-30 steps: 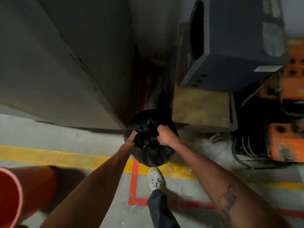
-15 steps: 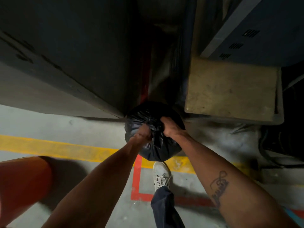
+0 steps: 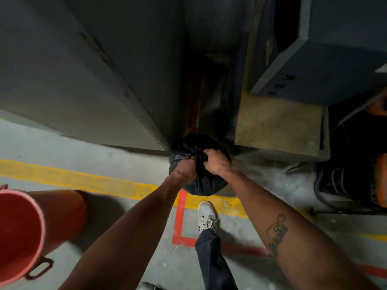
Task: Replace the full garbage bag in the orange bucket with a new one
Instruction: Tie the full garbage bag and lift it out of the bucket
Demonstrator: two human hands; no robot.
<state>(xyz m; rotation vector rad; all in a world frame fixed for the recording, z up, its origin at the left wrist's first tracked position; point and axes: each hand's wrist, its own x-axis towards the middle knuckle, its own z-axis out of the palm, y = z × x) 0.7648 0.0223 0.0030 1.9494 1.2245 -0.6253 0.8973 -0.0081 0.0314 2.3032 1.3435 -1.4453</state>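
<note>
A full black garbage bag (image 3: 199, 185) sits on the concrete floor at the mouth of a dark gap between a grey cabinet and a wooden platform. My left hand (image 3: 185, 169) and my right hand (image 3: 215, 162) both grip the gathered plastic at its top, close together. The orange bucket (image 3: 31, 231) stands at the lower left, apart from the bag; its rim and one handle show, and no liner is visible in the part of it that I see.
A large grey cabinet (image 3: 83, 76) fills the left. A wooden platform (image 3: 278, 126) carries a dark metal box (image 3: 326, 59) on the right, with cables (image 3: 339, 185) and orange equipment beyond. My shoe (image 3: 207, 216) stands on yellow and red floor lines.
My view has pulled back and shifted, so more of the bucket's rim shows. Both hands stay on the bag's top, now slightly further apart. The bag stays in place.
</note>
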